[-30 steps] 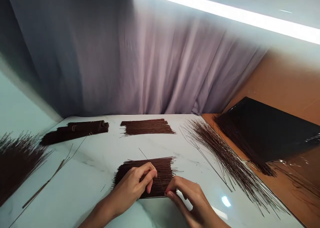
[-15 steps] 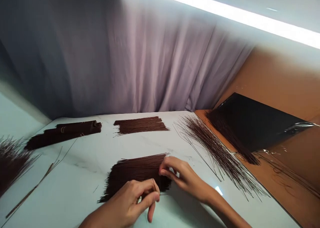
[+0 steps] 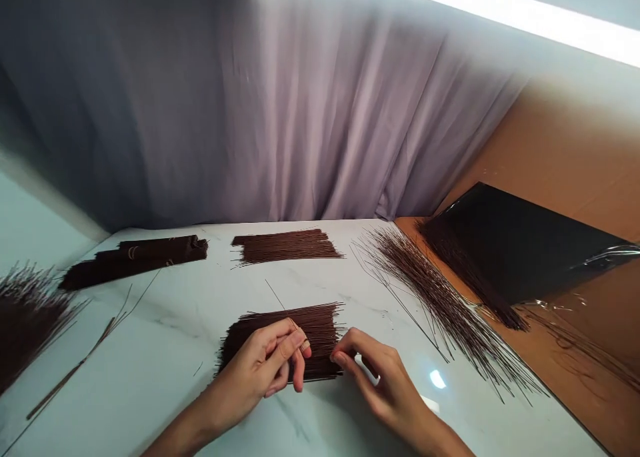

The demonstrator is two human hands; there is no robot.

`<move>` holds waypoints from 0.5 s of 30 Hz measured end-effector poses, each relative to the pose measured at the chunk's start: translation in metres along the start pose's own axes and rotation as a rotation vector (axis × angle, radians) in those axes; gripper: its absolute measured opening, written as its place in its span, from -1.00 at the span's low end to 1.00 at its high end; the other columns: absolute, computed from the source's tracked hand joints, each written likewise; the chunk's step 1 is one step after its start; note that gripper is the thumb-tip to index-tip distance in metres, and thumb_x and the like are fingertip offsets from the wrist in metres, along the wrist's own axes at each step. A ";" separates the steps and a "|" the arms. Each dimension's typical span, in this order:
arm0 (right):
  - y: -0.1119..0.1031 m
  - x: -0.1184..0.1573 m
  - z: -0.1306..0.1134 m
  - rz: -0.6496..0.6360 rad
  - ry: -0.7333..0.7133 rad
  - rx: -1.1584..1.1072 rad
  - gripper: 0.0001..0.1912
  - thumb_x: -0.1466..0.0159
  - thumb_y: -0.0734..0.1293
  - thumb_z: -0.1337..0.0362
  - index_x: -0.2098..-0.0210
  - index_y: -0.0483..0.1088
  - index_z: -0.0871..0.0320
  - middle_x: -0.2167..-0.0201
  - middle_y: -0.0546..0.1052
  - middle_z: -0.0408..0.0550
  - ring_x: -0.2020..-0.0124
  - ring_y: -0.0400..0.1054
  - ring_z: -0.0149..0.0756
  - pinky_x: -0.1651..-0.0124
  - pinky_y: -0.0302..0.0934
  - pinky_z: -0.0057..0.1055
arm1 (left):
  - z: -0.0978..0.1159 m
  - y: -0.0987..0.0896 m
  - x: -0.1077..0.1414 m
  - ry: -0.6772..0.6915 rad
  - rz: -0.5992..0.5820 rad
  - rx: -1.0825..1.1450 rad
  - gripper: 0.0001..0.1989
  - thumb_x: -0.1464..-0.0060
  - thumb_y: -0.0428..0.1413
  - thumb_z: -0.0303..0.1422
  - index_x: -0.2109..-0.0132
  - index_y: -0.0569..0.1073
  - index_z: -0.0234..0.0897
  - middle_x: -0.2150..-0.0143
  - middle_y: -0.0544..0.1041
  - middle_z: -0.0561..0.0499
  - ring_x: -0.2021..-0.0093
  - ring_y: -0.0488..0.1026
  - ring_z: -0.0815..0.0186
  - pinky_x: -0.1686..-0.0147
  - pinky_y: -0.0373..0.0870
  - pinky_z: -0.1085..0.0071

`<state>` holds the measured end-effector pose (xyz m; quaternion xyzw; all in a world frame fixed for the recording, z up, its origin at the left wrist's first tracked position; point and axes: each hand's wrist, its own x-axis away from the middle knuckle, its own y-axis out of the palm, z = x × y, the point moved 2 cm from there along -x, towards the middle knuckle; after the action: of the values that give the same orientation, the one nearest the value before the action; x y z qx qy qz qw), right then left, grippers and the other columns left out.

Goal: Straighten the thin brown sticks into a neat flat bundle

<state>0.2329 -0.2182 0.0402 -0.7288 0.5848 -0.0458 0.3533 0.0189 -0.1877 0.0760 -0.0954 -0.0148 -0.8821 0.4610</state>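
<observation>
Over a flat pile of thin dark brown sticks, my left hand has its thumb and forefinger pinched on one thin stick, which points up and left beyond the pile. My right hand is at the pile's right end, thumb and forefinger tips together. Whatever lies between those right fingertips is too small to make out. The two hands are apart, and the left one covers part of the pile's front.
Another flat stick pile lies farther back on the white marbled table. Tied dark bundles sit back left, loose sticks spread on the right. Beyond the table's right edge is a black sheet. A bristly bunch stands far left.
My left hand has moved up and left, and the thin stick in it now points away from me. My right hand has shifted right and down, apart from the left. The view has turned slightly.
</observation>
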 end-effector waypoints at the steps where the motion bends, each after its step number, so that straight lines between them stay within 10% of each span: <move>1: -0.002 -0.003 0.000 0.002 -0.003 -0.003 -0.77 -0.49 0.18 0.21 0.27 0.37 0.10 0.39 0.50 -0.12 0.41 0.35 -0.36 0.34 0.23 -0.47 | -0.001 0.000 0.000 0.004 -0.003 0.005 -0.57 -0.38 -0.07 -0.01 0.21 0.41 -0.29 0.48 0.52 0.07 0.66 0.01 0.52 0.60 -0.08 0.46; 15: -0.007 -0.008 -0.005 -0.006 -0.045 -0.030 -0.80 -0.50 0.19 0.25 0.24 0.39 0.09 0.33 0.49 -0.10 0.30 0.36 -0.32 0.26 0.24 -0.42 | -0.018 -0.007 -0.004 -0.021 0.034 -0.017 -0.56 -0.37 -0.07 0.02 0.10 0.41 -0.29 0.55 0.49 0.13 0.70 0.00 0.54 0.65 -0.10 0.51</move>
<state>0.2337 -0.2130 0.0502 -0.7365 0.5752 -0.0217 0.3554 0.0126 -0.1824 0.0583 -0.1090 -0.0106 -0.8733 0.4748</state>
